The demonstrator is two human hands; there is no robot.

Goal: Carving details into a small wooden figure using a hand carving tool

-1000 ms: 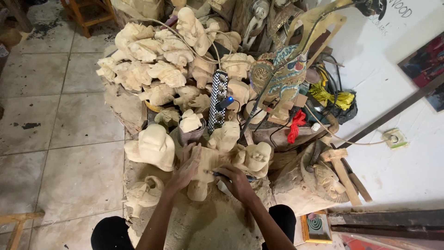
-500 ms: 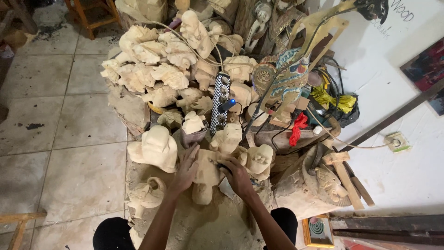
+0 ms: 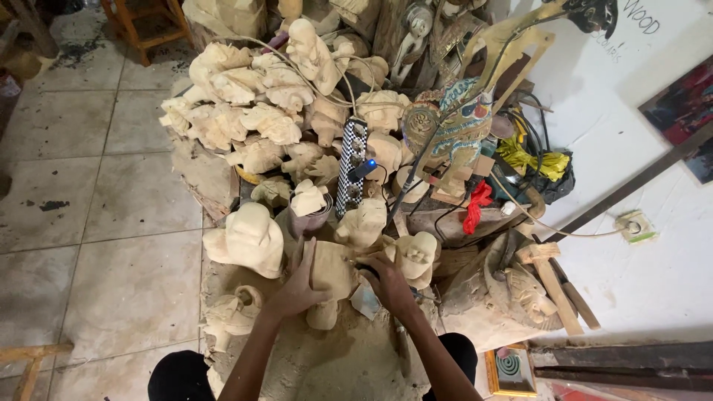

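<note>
Two hands grip a pale wood carving at the near edge of a heap of unfinished figures.

Beyond the hands the pile of pale carvings crowds all the room ahead; the tiled floor to the left lies open. A large rounded figure sits just left of the left hand, which wraps the wood carving. The right hand closes on its other side, a small carved head just beyond.
</note>
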